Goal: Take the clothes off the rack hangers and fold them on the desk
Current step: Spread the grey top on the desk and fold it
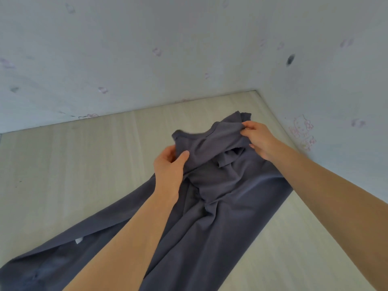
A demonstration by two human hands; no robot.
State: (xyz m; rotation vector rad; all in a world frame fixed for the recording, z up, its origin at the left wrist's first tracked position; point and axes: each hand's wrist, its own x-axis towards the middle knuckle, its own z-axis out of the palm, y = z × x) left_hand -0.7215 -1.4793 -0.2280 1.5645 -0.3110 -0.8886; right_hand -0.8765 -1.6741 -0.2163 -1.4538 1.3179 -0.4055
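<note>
A dark grey-blue garment [210, 206] lies stretched across the light wooden desk [63, 164], running from the lower left toward the far right corner. Its upper end is bunched and lifted a little. My left hand [168, 166] grips the left side of that bunched end, thumb on top of the cloth. At the far right edge of the same end, my right hand [259, 138] pinches the fabric. A small white label [78, 240] shows near the garment's lower left part. No rack or hanger is in view.
The desk sits in a corner between two pale walls [189, 49] with faint pink cartoon prints. A dark mark [290, 59] is on the right wall. Bare desk surface lies to the left of the garment and at the lower right.
</note>
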